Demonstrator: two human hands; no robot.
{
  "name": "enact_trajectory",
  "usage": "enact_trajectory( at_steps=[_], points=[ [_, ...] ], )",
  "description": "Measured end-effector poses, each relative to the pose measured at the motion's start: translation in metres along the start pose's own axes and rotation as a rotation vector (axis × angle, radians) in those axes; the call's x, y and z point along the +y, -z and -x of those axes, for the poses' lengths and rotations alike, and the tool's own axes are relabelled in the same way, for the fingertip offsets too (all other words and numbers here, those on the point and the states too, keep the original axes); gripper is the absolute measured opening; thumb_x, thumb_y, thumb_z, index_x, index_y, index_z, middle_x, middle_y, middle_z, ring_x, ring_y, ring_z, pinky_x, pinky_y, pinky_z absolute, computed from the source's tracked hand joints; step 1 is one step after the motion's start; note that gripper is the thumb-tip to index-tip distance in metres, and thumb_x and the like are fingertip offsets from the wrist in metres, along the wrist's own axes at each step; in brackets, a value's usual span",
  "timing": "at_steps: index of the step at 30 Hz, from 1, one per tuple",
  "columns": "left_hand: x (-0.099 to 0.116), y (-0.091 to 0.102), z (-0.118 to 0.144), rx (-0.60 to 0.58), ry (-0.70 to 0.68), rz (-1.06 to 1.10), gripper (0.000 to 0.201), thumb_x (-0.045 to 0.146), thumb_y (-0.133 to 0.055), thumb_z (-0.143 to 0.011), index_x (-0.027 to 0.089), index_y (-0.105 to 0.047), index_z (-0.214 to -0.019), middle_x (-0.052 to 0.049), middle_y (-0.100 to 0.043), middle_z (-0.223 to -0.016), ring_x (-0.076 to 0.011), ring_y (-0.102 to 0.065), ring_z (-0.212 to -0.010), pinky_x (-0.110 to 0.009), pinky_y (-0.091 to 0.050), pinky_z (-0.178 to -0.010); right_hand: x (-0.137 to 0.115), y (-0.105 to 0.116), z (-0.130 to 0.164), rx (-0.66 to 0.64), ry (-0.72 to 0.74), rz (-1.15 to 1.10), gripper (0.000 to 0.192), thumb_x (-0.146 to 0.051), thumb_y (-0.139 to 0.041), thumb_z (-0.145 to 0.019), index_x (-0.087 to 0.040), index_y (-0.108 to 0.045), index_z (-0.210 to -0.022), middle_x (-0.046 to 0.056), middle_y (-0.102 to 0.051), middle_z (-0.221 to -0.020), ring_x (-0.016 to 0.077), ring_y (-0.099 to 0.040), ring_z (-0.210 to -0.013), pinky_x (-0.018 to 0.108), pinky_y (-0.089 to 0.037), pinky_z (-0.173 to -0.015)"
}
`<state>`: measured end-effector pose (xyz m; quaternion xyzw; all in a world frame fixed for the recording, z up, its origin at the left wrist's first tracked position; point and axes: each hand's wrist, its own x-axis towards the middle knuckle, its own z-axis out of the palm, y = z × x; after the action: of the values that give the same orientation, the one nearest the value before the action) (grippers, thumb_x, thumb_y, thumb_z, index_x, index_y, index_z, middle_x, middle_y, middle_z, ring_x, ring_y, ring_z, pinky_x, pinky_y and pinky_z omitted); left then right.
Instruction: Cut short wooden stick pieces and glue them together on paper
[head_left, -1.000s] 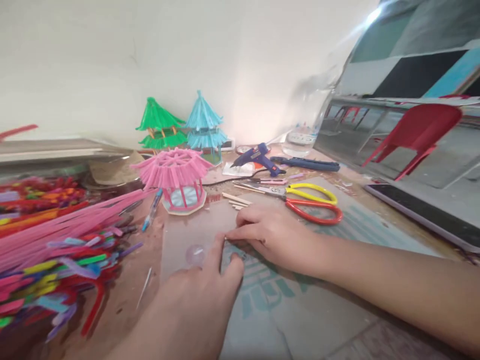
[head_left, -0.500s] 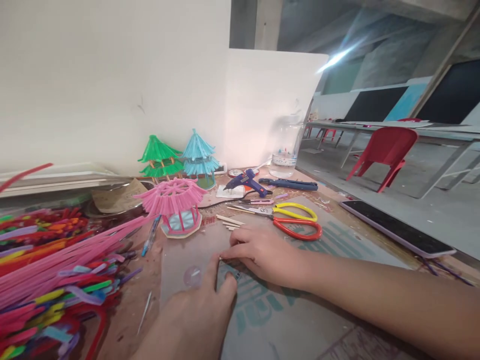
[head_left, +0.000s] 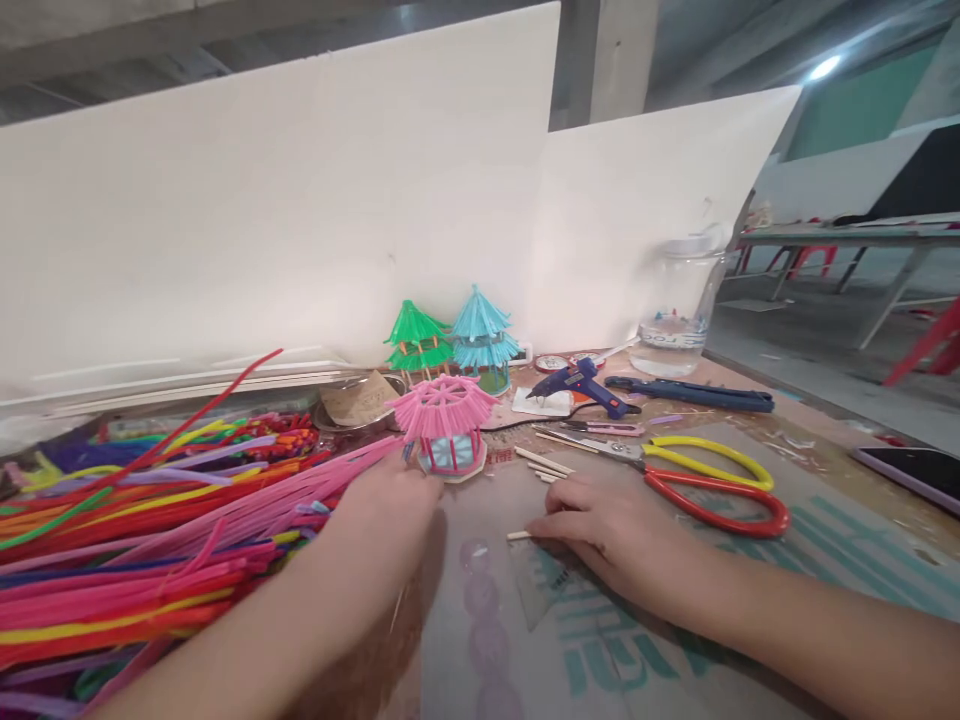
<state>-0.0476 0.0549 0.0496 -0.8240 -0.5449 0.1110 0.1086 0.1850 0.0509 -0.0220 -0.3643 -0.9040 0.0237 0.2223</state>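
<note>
Head view: the left hand (head_left: 386, 505) reaches to the base of one pink straw-roofed model pavilion (head_left: 444, 425); its grip cannot be told. The right hand (head_left: 607, 525), fingers curled, pins one short wooden stick (head_left: 518, 535) to the mat. Behind stand two more pavilions, green (head_left: 415, 340) and blue (head_left: 482, 335); one red-and-yellow-handled scissors (head_left: 675, 470) lies right.
</note>
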Motion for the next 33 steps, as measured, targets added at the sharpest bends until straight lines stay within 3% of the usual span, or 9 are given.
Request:
enact_trajectory(
  at_steps=[5, 8, 11, 16, 20, 26, 28, 30, 33],
  points=[
    [-0.058, -0.003, -0.017, -0.058, 0.174, -0.071, 0.023, 0.007, -0.053, -0.080, 0.014, -0.074, -0.087, -0.017, -0.075, -0.088, -0.0315, -0.071, -0.089, -0.038, -0.052, -0.078, 0.000, -0.001, 0.000, 0.003, 0.015, 0.001, 0.032, -0.013, -0.047, -0.095, -0.025, -0.077, -0.097, 0.005, -0.064, -0.078, 0.0172, -0.057, -0.071, 0.026, -0.035, -0.059],
    [-0.071, -0.003, -0.020, -0.074, 0.219, -0.075, 0.020, 0.016, -0.056, -0.082, 0.019, -0.076, -0.087, -0.013, -0.076, -0.090, -0.0282, -0.072, -0.088, -0.034, -0.051, -0.077, 0.001, -0.001, 0.000, 0.014, 0.018, -0.005, 0.034, -0.014, -0.045, -0.095, -0.025, -0.077, -0.095, 0.005, -0.064, -0.078, 0.0173, -0.058, -0.072, 0.026, -0.035, -0.059],
    [-0.063, -0.001, -0.017, -0.082, 0.178, -0.058, 0.020, 0.018, -0.057, -0.083, 0.021, -0.077, -0.086, -0.011, -0.077, -0.092, -0.0255, -0.072, -0.089, -0.033, -0.051, -0.080, 0.001, -0.001, 0.000, 0.015, 0.026, 0.000, 0.034, -0.014, -0.045, -0.095, -0.025, -0.077, -0.096, 0.005, -0.064, -0.078, 0.0174, -0.058, -0.072, 0.026, -0.037, -0.059],
    [-0.042, -0.002, -0.012, -0.050, 0.135, -0.071, 0.024, 0.002, -0.053, -0.077, 0.012, -0.075, -0.076, -0.019, -0.076, -0.086, -0.0293, -0.071, -0.091, -0.037, -0.050, -0.083, 0.000, 0.000, 0.000, 0.023, 0.028, 0.010, 0.032, -0.014, -0.047, -0.095, -0.025, -0.077, -0.095, 0.005, -0.065, -0.079, 0.0177, -0.058, -0.072, 0.027, -0.038, -0.060],
    [-0.039, -0.004, -0.012, 0.007, 0.128, -0.063, 0.022, 0.002, -0.053, -0.077, 0.011, -0.073, -0.083, -0.019, -0.074, -0.088, -0.0301, -0.071, -0.092, -0.037, -0.051, -0.081, 0.001, 0.000, 0.000, 0.021, 0.029, 0.014, 0.032, -0.013, -0.048, -0.095, -0.026, -0.077, -0.096, 0.004, -0.065, -0.079, 0.0176, -0.058, -0.072, 0.027, -0.037, -0.060],
    [-0.025, 0.025, 0.012, 0.122, 0.057, 0.039, 0.026, 0.013, -0.044, -0.089, 0.019, -0.065, -0.103, -0.010, -0.072, -0.090, -0.0280, -0.068, -0.090, -0.038, -0.049, -0.078, 0.001, 0.001, 0.001, 0.009, 0.019, 0.001, 0.031, -0.014, -0.049, -0.095, -0.025, -0.077, -0.099, 0.005, -0.065, -0.080, 0.0172, -0.059, -0.074, 0.026, -0.037, -0.060],
    [-0.012, 0.037, 0.026, 0.361, 0.008, 0.432, 0.021, 0.023, -0.043, -0.092, 0.021, -0.062, -0.102, -0.006, -0.069, -0.086, -0.0249, -0.066, -0.080, -0.036, -0.050, -0.072, 0.001, 0.002, 0.001, 0.003, 0.013, -0.008, 0.030, -0.013, -0.049, -0.095, -0.025, -0.077, -0.101, 0.005, -0.066, -0.082, 0.0168, -0.059, -0.074, 0.026, -0.037, -0.061],
    [0.001, 0.045, 0.035, 0.577, -0.041, 0.993, 0.016, 0.030, -0.044, -0.095, 0.025, -0.057, -0.104, -0.002, -0.064, -0.088, -0.0192, -0.064, -0.076, -0.029, -0.051, -0.066, 0.001, 0.002, 0.001, -0.001, 0.016, -0.011, 0.030, -0.013, -0.049, -0.095, -0.025, -0.077, -0.102, 0.005, -0.066, -0.082, 0.0166, -0.059, -0.075, 0.025, -0.037, -0.062],
    [0.012, 0.048, 0.035, 0.503, -0.041, 1.754, 0.014, 0.031, -0.047, -0.094, 0.023, -0.055, -0.086, 0.004, -0.050, -0.067, -0.0096, -0.048, -0.048, -0.020, -0.044, -0.046, 0.002, 0.002, 0.001, 0.013, 0.027, -0.001, 0.031, -0.014, -0.049, -0.095, -0.025, -0.077, -0.101, 0.005, -0.066, -0.081, 0.0166, -0.059, -0.076, 0.025, -0.038, -0.063]
  ],
)
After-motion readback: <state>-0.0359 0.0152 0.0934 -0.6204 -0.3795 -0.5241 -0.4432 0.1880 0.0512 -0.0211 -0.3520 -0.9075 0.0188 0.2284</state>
